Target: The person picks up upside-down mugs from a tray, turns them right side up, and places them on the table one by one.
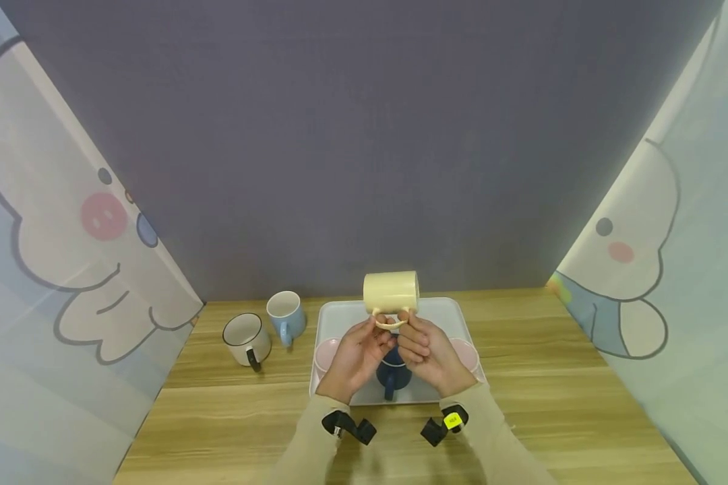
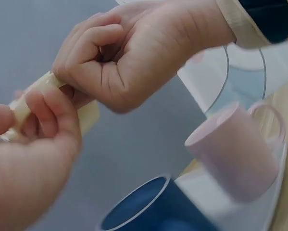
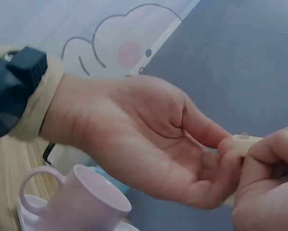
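Observation:
A pale yellow mug (image 1: 391,289) is held up on its side above the white tray (image 1: 340,323), its handle toward the person. The left hand (image 1: 358,357) pinches one end of that handle between thumb and fingers. At the handle's other end, the right hand (image 1: 429,353) has a similar pinch, its remaining fingers curled. Below the hands a dark blue mug (image 1: 394,377) stands on the tray. One pink mug (image 3: 81,207) is by the left hand and another pink mug (image 2: 237,154) by the right, both partly hidden in the head view.
Left of the tray, a white mug with a black rim (image 1: 238,351) and a light blue mug (image 1: 296,325) stand on the wooden table (image 1: 230,424). A grey wall (image 1: 364,148) rises behind, with cartoon-printed panels (image 1: 631,269) on both sides.

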Tool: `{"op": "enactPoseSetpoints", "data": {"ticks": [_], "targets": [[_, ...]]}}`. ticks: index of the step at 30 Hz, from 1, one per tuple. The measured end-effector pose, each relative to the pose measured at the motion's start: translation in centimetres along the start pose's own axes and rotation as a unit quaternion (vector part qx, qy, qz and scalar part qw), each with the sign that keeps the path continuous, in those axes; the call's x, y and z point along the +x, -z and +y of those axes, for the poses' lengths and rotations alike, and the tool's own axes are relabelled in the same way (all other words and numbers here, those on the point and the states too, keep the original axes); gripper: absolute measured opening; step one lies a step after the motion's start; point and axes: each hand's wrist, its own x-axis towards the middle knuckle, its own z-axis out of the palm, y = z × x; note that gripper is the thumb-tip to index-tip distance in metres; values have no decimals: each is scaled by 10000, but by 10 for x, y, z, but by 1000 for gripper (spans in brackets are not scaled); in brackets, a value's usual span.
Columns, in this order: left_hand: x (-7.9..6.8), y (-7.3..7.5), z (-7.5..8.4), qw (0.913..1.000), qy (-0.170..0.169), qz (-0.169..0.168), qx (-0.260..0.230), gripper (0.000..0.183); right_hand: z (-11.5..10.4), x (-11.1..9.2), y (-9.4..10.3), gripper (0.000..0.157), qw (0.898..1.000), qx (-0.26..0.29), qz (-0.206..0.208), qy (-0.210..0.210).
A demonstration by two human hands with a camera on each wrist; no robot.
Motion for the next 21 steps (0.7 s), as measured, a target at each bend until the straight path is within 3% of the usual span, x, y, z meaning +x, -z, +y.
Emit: {"op": "enactPoseSetpoints", "data": {"ticks": [3, 7, 11, 12, 14, 19, 21], "targets": [[0, -1, 2, 9898, 244, 707, 1213, 27, -1, -1, -1, 44, 9993, -324, 78, 186], [0, 1, 7, 9561, 330, 1069, 2707, 28, -5, -5, -3, 38, 9915, -1172, 402, 400], [-4, 8, 18, 9193, -79, 1390, 3682, 24, -13, -14, -1, 31, 9662, -2346, 910, 569], [-5, 11, 23, 9065, -217, 1522, 3931, 21, -16, -16, 1, 29, 9580, -2608, 1037, 591], [-8, 19, 32, 8700, -531, 1767, 4571, 17, -23, -21, 4, 29, 9453, -2972, 1151, 695], [-18, 46, 53, 7630, -918, 2387, 5937, 13, -44, -34, 17, 29, 9288, -3325, 1330, 956], [-23, 58, 58, 7381, -920, 2538, 6183, 13, -52, -39, 23, 29, 9226, -3419, 1467, 1019]]}}
